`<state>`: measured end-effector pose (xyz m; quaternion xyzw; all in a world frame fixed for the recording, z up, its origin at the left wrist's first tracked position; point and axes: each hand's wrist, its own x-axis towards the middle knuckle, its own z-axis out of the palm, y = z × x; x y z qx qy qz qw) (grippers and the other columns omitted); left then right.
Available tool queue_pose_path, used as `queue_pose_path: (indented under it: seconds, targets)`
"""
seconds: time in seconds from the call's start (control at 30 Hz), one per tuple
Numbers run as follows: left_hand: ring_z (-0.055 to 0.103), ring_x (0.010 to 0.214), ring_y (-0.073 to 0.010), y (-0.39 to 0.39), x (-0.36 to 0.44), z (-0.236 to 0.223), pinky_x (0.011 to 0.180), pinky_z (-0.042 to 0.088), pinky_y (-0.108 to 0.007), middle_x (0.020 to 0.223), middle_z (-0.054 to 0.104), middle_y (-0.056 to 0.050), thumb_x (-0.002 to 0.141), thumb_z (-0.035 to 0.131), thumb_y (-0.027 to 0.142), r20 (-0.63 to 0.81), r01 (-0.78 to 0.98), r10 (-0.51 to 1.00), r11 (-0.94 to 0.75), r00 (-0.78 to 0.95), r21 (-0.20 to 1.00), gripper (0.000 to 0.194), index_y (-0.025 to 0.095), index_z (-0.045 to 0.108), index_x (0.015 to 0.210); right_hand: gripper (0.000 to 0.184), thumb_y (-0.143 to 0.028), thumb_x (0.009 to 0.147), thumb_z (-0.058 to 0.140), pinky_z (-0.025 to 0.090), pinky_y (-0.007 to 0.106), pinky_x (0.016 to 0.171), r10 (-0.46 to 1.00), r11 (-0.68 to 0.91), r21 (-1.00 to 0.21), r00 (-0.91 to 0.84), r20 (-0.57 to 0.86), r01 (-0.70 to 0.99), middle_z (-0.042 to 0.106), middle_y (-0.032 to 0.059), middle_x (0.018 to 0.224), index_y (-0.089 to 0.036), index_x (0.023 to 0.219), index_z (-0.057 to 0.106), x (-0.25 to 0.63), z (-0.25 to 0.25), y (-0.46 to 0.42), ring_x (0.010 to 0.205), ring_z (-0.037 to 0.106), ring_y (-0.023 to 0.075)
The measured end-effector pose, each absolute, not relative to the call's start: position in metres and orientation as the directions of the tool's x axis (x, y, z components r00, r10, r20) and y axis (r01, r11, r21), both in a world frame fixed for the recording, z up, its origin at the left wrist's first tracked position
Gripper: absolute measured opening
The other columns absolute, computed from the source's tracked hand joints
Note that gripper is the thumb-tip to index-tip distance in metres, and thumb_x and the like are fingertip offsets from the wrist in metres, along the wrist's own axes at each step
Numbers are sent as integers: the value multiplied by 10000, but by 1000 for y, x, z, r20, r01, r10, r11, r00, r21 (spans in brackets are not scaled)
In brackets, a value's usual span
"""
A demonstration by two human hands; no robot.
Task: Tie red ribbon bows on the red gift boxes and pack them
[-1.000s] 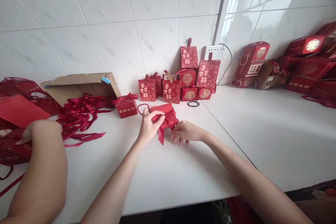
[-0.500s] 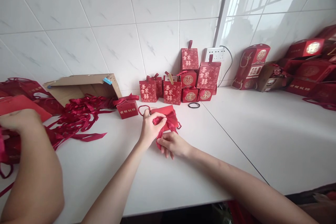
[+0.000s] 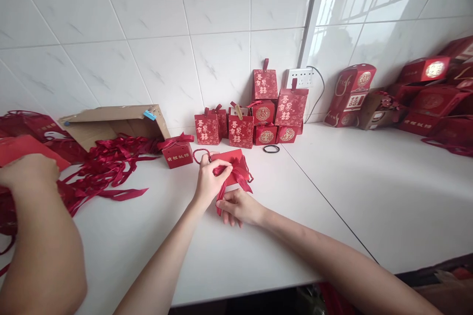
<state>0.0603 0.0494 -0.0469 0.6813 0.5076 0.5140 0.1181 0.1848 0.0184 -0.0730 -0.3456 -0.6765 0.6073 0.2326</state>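
Observation:
A small red gift box (image 3: 229,156) lies on the white table, with a twisted cord handle at its left and right sides. Over its front spreads a dark red satin ribbon (image 3: 242,180) gathered in a bow. My left hand (image 3: 211,175) is closed, thumb and forefinger pinching the bow's knot from the left. Just below the box, my right hand (image 3: 236,206) is closed on a hanging tail of that ribbon, between thumb and fingers. The other tail lies loose at the box's lower right.
At the left, a co-worker's hand (image 3: 31,177) holds red material near a pile of ribbons (image 3: 111,167) and an open cardboard box (image 3: 118,110). Finished-looking red boxes (image 3: 240,132) stand by the wall. A black ring (image 3: 271,148) lies before them; more boxes (image 3: 432,98) are stacked right.
My right hand has slid slightly down and left along the ribbon tail, drawing it straighter. The other tail now hangs more freely to the right. My left hand keeps its pinch.

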Motion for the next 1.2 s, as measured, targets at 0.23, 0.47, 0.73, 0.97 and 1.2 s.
queue_pose_path:
  seconds: [0.23, 0.47, 0.73, 0.97, 1.2]
  targets:
    - [542, 858, -177, 49, 57, -49, 875, 444, -328, 844, 483, -26, 744, 640, 284, 560, 564, 828, -448, -30, 694, 87, 223, 695, 774, 620, -725, 710, 487, 396, 175, 291, 606, 11, -851, -680, -413, 525, 648, 74, 626, -124, 635, 620, 228, -39, 34, 422, 562, 104]
    - [549, 856, -173, 51, 52, -48, 838, 448, -310, 853, 486, -24, 750, 630, 308, 530, 554, 848, -428, -27, 714, 111, 223, 688, 791, 462, -612, 683, 635, 420, 175, 348, 823, -11, -890, -502, -266, 455, 666, 70, 774, -155, 715, 583, 249, -41, 54, 553, 622, 133]
    - [553, 954, -185, 50, 54, -50, 856, 442, -314, 1012, 537, -36, 724, 650, 320, 528, 473, 849, -462, -7, 750, 183, 220, 559, 848, 369, -534, 815, 487, 323, 194, 391, 901, 246, -889, -429, 63, 386, 551, 0, 655, -183, 701, 471, 252, -30, 50, 516, 474, 92]
    - [515, 1110, -208, 49, 64, -62, 909, 415, -354, 1200, 510, -85, 776, 575, 356, 543, 396, 838, -482, -51, 782, 224, 222, 395, 790, 353, -481, 833, 455, 343, 232, 457, 899, 437, -816, -148, 413, 379, 401, -57, 544, -220, 637, 322, 235, -47, 52, 475, 392, 96]
    - [469, 1179, -211, 52, 63, -64, 850, 439, -317, 965, 560, -76, 813, 513, 345, 625, 394, 779, -561, -46, 728, 184, 224, 397, 734, 341, -519, 800, 509, 399, 243, 480, 900, 435, -829, -136, 415, 351, 492, -28, 604, -219, 690, 389, 236, -51, 54, 530, 464, 118]
